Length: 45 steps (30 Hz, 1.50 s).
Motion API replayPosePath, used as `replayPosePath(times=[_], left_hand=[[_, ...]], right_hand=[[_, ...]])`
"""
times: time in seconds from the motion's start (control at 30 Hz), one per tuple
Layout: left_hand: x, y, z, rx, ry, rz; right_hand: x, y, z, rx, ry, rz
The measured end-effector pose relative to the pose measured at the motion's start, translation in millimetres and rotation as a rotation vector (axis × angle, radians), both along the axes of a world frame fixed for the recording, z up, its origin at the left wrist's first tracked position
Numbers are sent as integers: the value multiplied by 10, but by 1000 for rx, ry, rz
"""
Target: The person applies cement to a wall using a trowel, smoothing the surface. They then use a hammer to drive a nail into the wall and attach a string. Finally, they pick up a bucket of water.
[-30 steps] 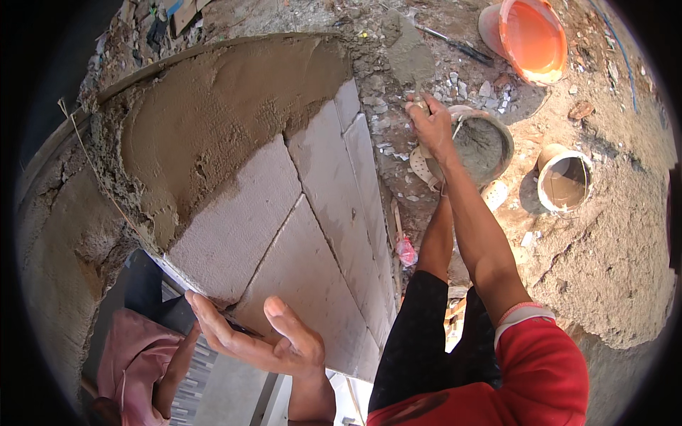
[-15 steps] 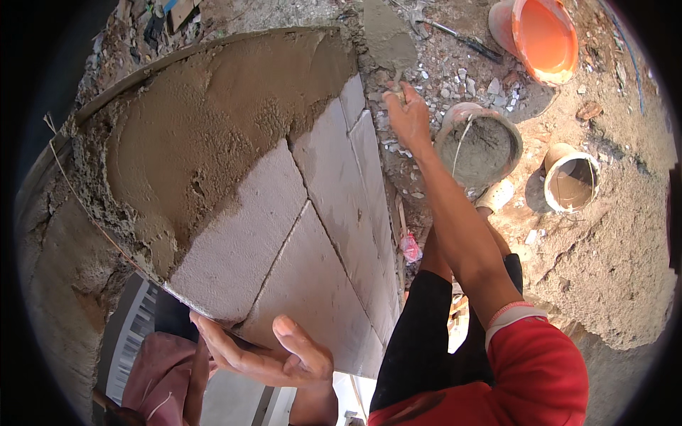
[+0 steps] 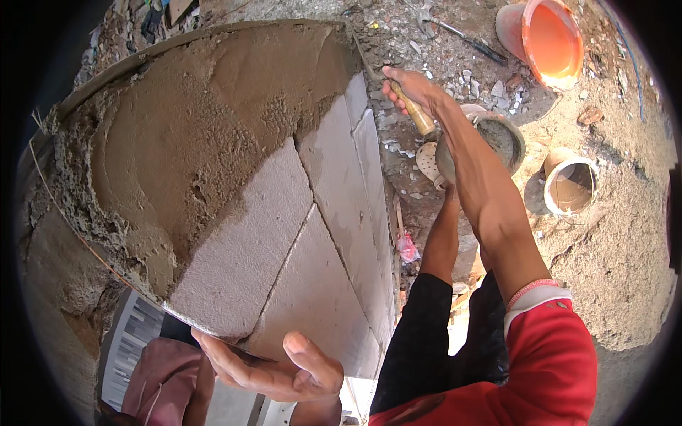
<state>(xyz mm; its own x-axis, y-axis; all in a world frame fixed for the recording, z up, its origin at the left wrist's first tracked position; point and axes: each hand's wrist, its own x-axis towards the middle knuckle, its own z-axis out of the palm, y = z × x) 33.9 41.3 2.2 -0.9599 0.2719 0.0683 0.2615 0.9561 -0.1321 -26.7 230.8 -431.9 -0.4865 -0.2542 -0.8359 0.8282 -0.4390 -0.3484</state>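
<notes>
My right hand (image 3: 415, 92) is closed round the wooden handle of a trowel (image 3: 417, 117). The trowel's blade shows as a thin strip, turned nearly edge-on beside the far right corner of the wall. Wet brown mortar (image 3: 185, 128) covers the upper left of this wall of pale grey blocks (image 3: 234, 255), and bare blocks with dark joints show below and right of it. My left hand (image 3: 277, 369) is at the wall's near edge, thumb raised and fingers stretched out, with nothing visible in it.
Under my right forearm stands a bucket of grey mortar (image 3: 501, 138), partly hidden. An orange bucket (image 3: 550, 46) lies tilted beyond it, with a smaller pail (image 3: 572, 184) to the right. A hammer-like tool (image 3: 465, 39) lies among rubble. Another person's mauve clothing (image 3: 163, 380) shows at lower left.
The trowel blade has turned from flat over the rubble to nearly edge-on at the wall's corner. Its handle now shows. A sandalled foot has come into view left of the mortar bucket.
</notes>
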Motion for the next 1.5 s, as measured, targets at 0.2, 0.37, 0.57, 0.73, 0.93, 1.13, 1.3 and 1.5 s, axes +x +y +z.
replayPosePath(times=[0.2,0.37,0.57,0.73,0.93,1.13,1.3,1.5], left_hand=[[21,0,8,-12,-3,36],[20,-7,5,13,4,8],[-4,-13,0,7,-7,-17],[-13,-14,1,31,-13,-10],[15,-11,47,-67,-10,-12],[27,-11,45,-27,-22,-3],[23,7,54,-8,-35,-3],[42,11,35,-39,-28,18]], right_hand=[[97,-392,456,-75,-16,-119],[319,-541,770,-176,50,-219],[327,-371,301,-185,-162,-364],[23,-289,158,-330,-101,-275],[-71,-345,812,-139,2,-158],[289,-563,1354,-92,145,-167],[592,-396,973,-340,-2,-304],[186,-392,-40,-303,-146,-317]])
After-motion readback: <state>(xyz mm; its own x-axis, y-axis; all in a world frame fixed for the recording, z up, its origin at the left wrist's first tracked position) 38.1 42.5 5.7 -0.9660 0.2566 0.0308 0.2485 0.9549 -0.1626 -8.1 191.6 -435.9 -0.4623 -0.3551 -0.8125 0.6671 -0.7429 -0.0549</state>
